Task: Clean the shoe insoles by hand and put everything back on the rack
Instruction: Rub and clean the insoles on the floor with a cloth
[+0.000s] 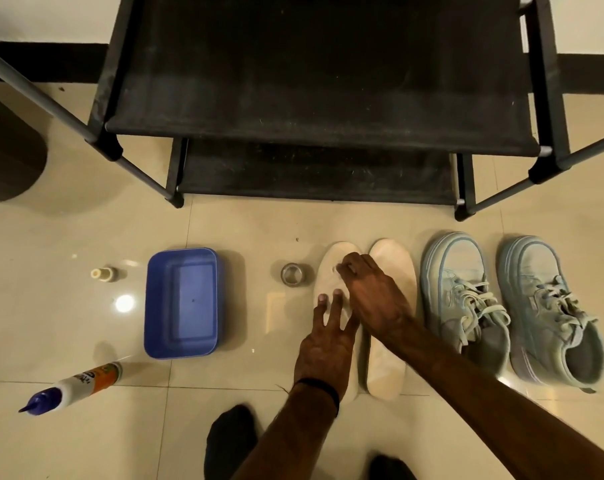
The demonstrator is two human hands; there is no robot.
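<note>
On the floor before the rack (314, 98), two insoles are lying | left hand (323, 348) pressing left insole (328, 271) with straight fingers | right hand (369, 292) rubbing it, fingers curled, contents unclear | right insole (387, 362) beside shoes (508, 306) | tub (182, 303) sitting leftward

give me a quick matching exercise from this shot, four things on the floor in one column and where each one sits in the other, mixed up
Things:
1. blue tub
2. bottle
3. shoes
4. small metal cup

Places:
A. far right, beside the insoles
B. lying on its side, bottom left
C. just left of the insole under both hands
D. between the small cap and the metal cup

Pairs: 1-D, 2-B, 3-A, 4-C
</note>
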